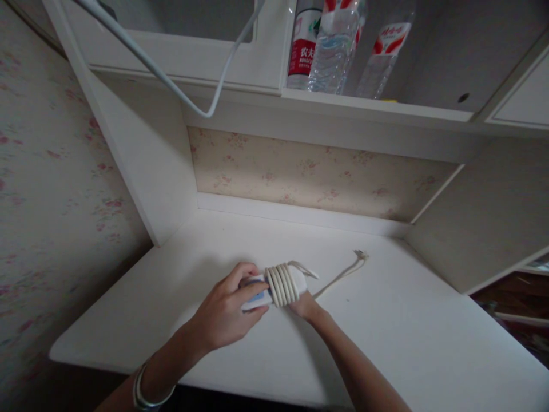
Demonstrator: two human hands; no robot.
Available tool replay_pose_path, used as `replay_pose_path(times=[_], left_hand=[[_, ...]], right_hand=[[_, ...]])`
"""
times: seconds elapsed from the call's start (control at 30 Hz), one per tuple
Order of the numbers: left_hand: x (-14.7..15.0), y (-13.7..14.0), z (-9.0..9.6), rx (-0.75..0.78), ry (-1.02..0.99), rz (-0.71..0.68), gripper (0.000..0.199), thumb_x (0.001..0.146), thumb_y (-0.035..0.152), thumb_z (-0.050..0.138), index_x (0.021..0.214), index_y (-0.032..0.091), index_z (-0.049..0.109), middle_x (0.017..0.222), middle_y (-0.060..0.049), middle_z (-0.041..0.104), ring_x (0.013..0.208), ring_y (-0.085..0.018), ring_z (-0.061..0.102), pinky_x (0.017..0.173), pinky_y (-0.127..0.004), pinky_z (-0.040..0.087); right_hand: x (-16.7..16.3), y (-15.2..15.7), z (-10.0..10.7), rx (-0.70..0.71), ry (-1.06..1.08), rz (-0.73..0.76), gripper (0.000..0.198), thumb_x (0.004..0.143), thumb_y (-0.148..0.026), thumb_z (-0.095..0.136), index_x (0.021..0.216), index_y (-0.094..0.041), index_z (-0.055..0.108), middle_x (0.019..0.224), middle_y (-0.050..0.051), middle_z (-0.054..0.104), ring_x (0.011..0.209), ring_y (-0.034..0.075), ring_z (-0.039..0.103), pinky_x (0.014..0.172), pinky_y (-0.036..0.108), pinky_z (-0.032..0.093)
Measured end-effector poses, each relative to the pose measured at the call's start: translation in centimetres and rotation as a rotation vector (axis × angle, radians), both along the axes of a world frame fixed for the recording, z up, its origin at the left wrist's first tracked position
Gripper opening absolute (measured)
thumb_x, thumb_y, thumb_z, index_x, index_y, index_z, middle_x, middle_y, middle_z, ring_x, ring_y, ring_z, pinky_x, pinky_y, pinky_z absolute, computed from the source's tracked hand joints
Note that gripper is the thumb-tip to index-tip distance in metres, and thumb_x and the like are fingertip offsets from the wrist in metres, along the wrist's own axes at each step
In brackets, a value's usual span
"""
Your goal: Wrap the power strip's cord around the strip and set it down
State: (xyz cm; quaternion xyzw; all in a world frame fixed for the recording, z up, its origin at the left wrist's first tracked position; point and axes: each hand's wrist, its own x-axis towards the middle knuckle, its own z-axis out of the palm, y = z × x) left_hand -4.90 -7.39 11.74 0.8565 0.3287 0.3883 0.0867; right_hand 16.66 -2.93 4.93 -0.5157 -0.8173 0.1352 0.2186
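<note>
A white power strip (256,300) with a blue panel is held just above the desk, with its cream-coloured cord (282,284) wound round it in several snug turns. My left hand (234,303) grips the left end, fingers across the top and thumb along the near side. Behind and under the right end is my right hand (305,306); its fingers are mostly hidden by the strip and the coils. A loose length of thin cord (341,276) trails off to the right over the desk. Its far end is too small to make out.
The white desk (386,320) has side panels left and right. Overhead, a shelf (377,109) holds several plastic bottles (332,51). A thick pale cable (171,86) hangs in a loop at upper left, in front of the cabinet.
</note>
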Motion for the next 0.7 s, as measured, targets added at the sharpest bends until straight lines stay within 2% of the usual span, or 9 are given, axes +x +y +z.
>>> replay_pose_path(times=[0.1,0.23,0.3,0.43,0.57,0.7], left_hand=[[-0.2,1.5,-0.6,0.023,-0.003,0.135,0.025,0.079,0.018,0.063,0.104,0.021,0.063,0.106,-0.007,0.052,0.091,-0.016,0.059,0.082,-0.028,0.053],[-0.1,3.1,-1.6,0.029,0.086,0.271,0.018,0.079,0.021,0.063,0.096,0.020,0.062,0.101,-0.005,0.053,0.087,-0.016,0.059,0.078,-0.030,0.053],[0.0,3.6,-2.2,0.055,0.157,0.303,0.018,0.079,0.022,0.063,0.097,0.021,0.061,0.102,-0.006,0.054,0.089,-0.017,0.059,0.079,-0.031,0.052],[0.1,4.0,-3.3,0.133,0.279,0.283,0.014,0.083,0.022,0.060,0.096,0.021,0.063,0.100,-0.006,0.057,0.091,-0.019,0.058,0.081,-0.033,0.051],[0.3,3.8,-4.0,0.140,0.364,0.219,0.009,0.084,0.020,0.059,0.090,0.022,0.064,0.091,-0.004,0.058,0.087,-0.019,0.057,0.077,-0.033,0.051],[0.9,3.2,-4.3,0.147,0.397,0.139,0.007,0.082,0.019,0.060,0.088,0.021,0.064,0.091,-0.004,0.058,0.089,-0.019,0.057,0.079,-0.033,0.050]], right_hand=[[-0.3,-1.9,-0.5,-0.141,-0.081,-0.073,0.060,0.100,-0.042,0.017,0.074,-0.017,0.065,0.066,0.007,0.067,0.063,0.016,0.064,0.059,0.024,0.040],[-1.5,-4.6,0.2,-0.127,-0.232,-0.110,0.054,0.100,-0.044,0.015,0.086,-0.019,0.061,0.074,0.008,0.070,0.067,0.020,0.067,0.058,0.026,0.037],[-2.1,-5.5,1.0,-0.074,-0.301,-0.095,0.049,0.100,-0.042,0.017,0.088,-0.019,0.059,0.074,0.008,0.070,0.064,0.021,0.066,0.055,0.027,0.034],[-2.5,-6.1,3.1,0.073,-0.338,-0.054,0.043,0.100,-0.036,0.020,0.085,-0.019,0.057,0.071,0.007,0.068,0.059,0.018,0.064,0.053,0.028,0.029],[-2.0,-5.6,4.8,0.248,-0.362,-0.013,0.041,0.099,-0.032,0.026,0.077,-0.018,0.058,0.067,0.005,0.066,0.056,0.015,0.060,0.053,0.029,0.024],[-1.7,-4.5,5.8,0.374,-0.376,0.109,0.041,0.097,-0.029,0.030,0.072,-0.017,0.060,0.063,0.005,0.065,0.053,0.014,0.056,0.053,0.030,0.022]])
